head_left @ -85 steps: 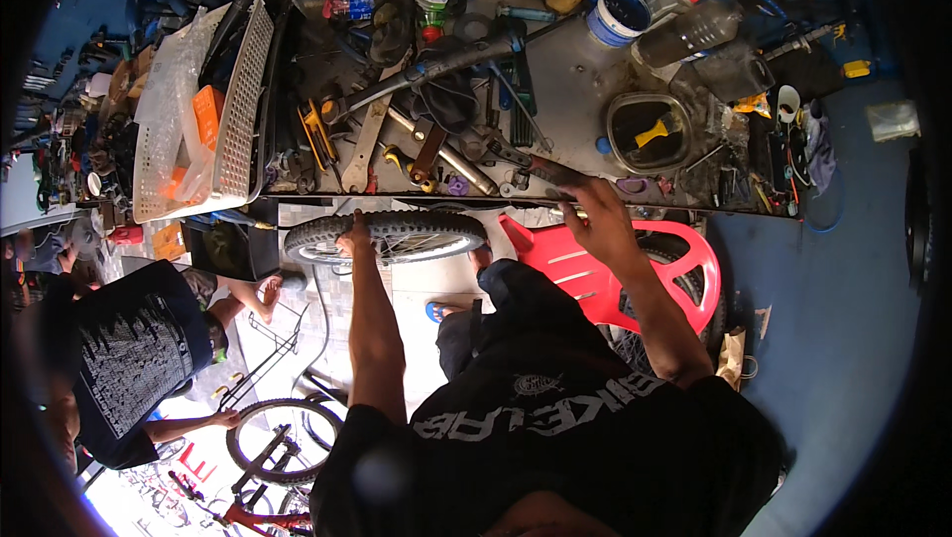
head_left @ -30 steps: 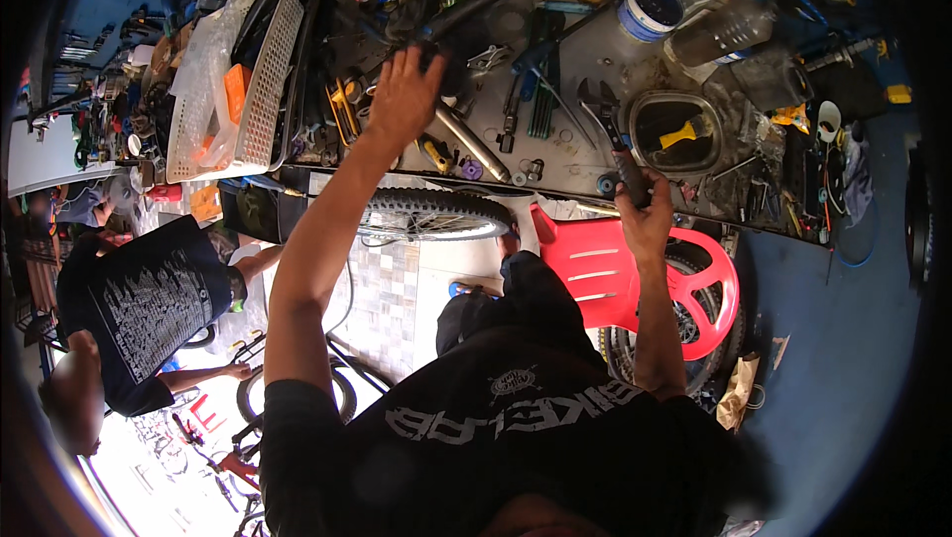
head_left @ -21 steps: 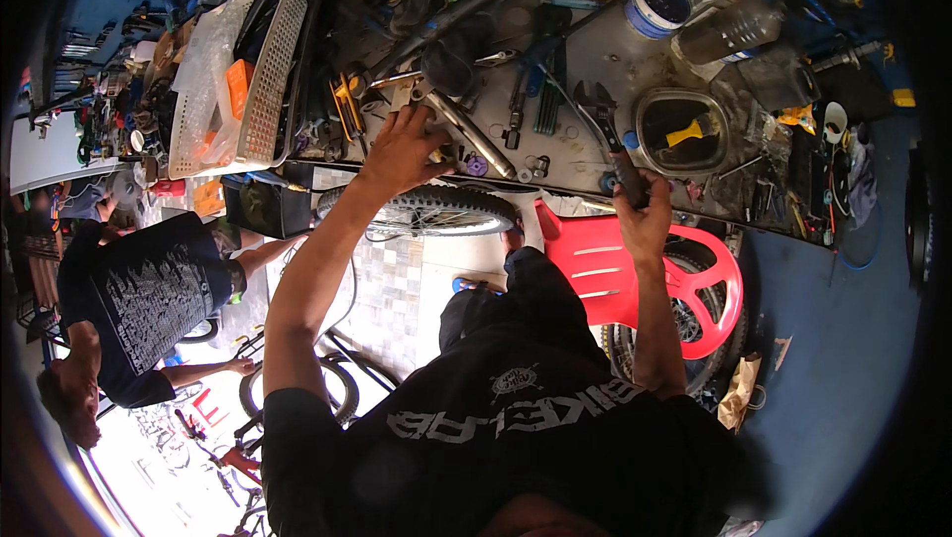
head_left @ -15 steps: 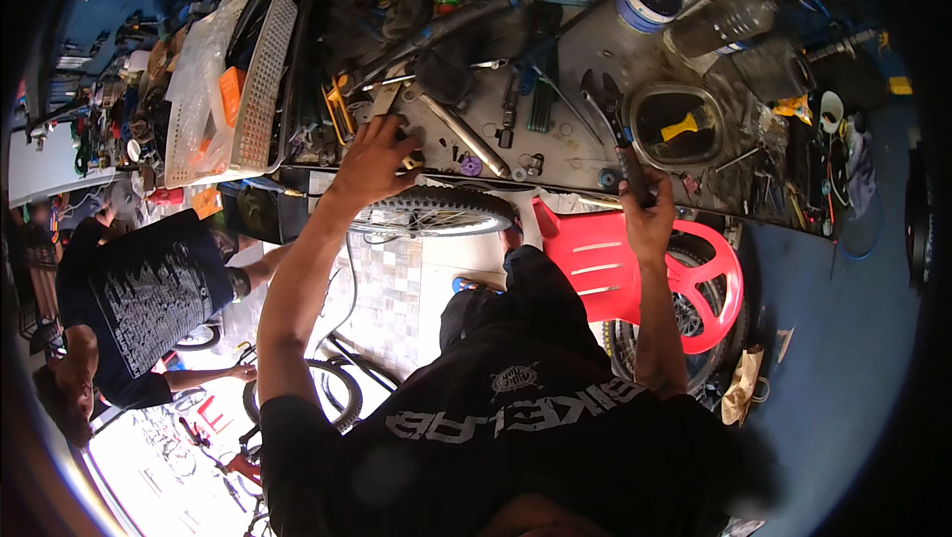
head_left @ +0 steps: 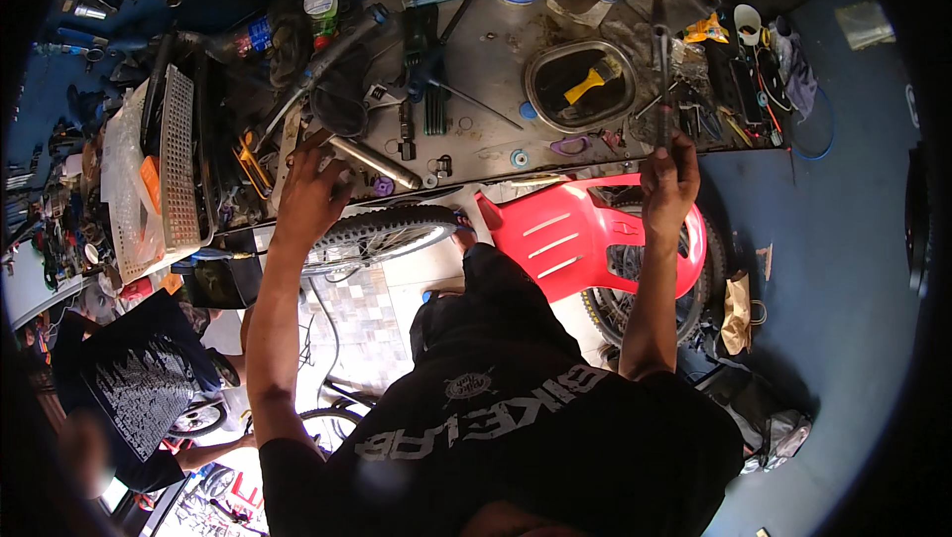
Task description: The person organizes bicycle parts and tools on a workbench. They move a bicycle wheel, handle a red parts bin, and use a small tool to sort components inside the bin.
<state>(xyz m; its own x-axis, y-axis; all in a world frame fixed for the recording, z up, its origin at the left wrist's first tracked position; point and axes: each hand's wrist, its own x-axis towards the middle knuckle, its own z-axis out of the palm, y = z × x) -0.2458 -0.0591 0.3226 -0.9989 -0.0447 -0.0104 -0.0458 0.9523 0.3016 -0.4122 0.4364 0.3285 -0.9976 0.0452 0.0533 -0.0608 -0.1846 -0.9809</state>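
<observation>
My left hand (head_left: 309, 192) rests on the near edge of a cluttered workbench (head_left: 486, 135), fingers spread among small tools beside a metal tube (head_left: 375, 162). My right hand (head_left: 670, 178) is raised at the bench's front edge and grips a long dark metal tool (head_left: 660, 71) that points away from me. A knobby bicycle tyre (head_left: 382, 232) sits just below the bench between my arms.
A red plastic chair (head_left: 575, 239) stands under the bench with another tyre (head_left: 645, 289) behind it. An oval tub (head_left: 580, 86) with a yellow piece, a white basket (head_left: 178, 170), bottles and jars crowd the bench. Another person in a black shirt (head_left: 139, 378) crouches at the lower left.
My left hand has come back from the far side of the bench to its near edge. My right hand has risen slightly, still gripping the tool.
</observation>
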